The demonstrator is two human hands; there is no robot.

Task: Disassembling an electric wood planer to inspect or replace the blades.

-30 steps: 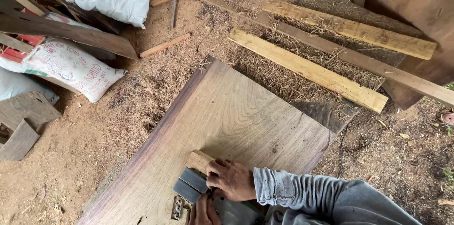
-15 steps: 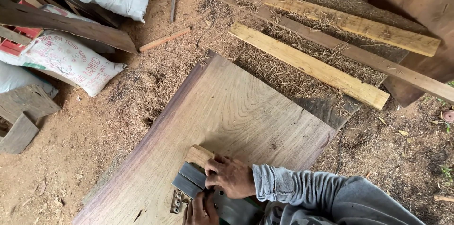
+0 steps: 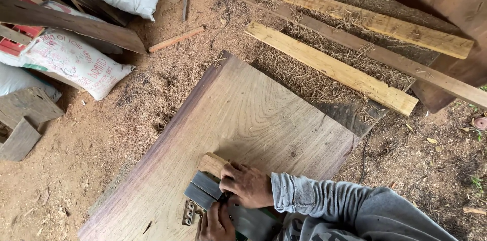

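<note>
Two pale planks [image 3: 335,66] lay over straw at upper right. White sacks [image 3: 76,63] and dark boards [image 3: 71,23] sat at upper left, on sawdust-covered ground [image 3: 101,144].

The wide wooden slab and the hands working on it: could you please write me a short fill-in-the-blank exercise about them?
1. Both hands grip a grey power tool that rests on the wide wooden ____.
2. The right hand comes out of a long ____ sleeve.
3. The ground around the work is covered in ____.
4. The left hand lies ____ to the camera than the right hand.

Missing words: slab; grey; sawdust; nearer
</note>
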